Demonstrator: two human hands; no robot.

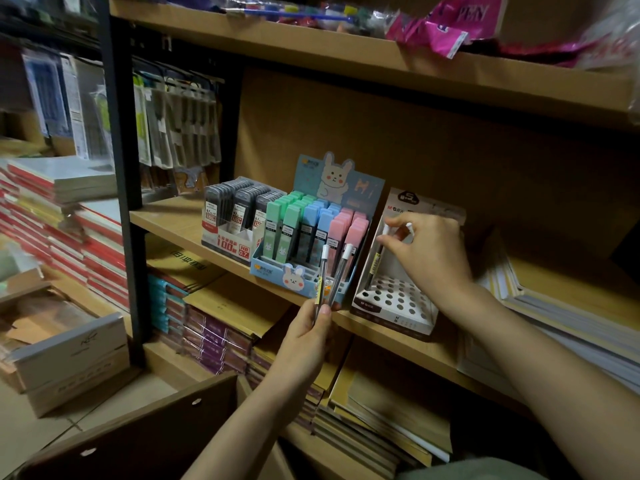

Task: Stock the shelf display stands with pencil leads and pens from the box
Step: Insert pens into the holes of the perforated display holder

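Head view: dim stationery stockroom, wooden shelf (180,223) on a dark metal frame, notebook stacks below and at left. On the shelf, left to right: a white-and-red display carton of grey 0.7 lead cases (232,211), a blue rabbit-print display stand (313,233) filled with green, blue and pink lead cases, and a white perforated pen stand (394,299) with round holes, mostly unfilled. Left hand (306,336) is below the shelf edge in front of the rabbit stand, fingers curled, gripping two clear white-capped pens (330,275), caps up. Right hand (431,252) is over the pen stand, pinching more white-capped pens (382,244); the left one stands in the stand. A brown cardboard box flap (145,431) sits at the bottom left. White boxes (69,355) sit on the floor at left.
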